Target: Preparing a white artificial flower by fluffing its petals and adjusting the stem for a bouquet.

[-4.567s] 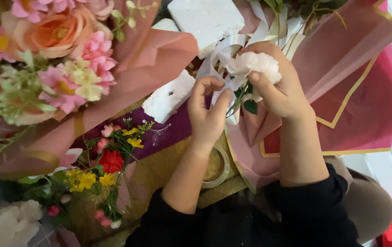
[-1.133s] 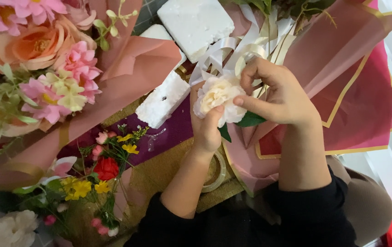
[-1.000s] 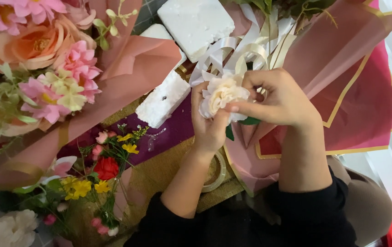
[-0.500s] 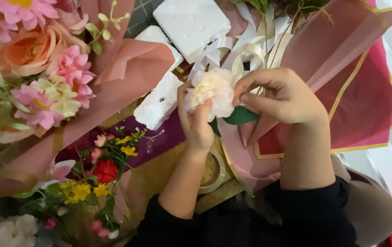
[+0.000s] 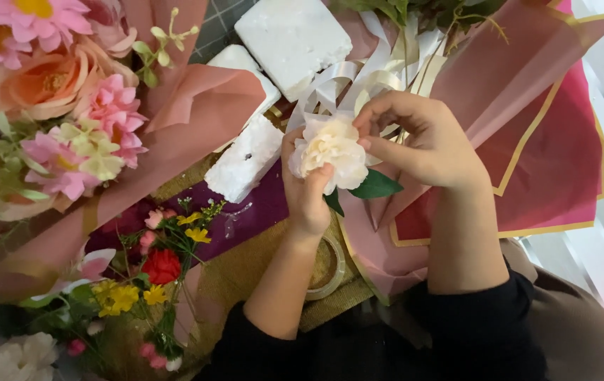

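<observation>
left hand (image 5: 307,190) cups the cream flower (image 5: 330,149) from below; right hand (image 5: 422,141) pinches its petals. it looks light, soft and crushable, so safest held near the leaves (image 5: 376,185).

Glossy ribbon (image 5: 358,81), rough foam blocks (image 5: 291,39)

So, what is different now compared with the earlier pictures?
The cream flower has turned to face up, held between the left hand and the right hand; its green leaves now show below. The white foam blocks, pink bouquet and wrapping paper stayed put.
</observation>
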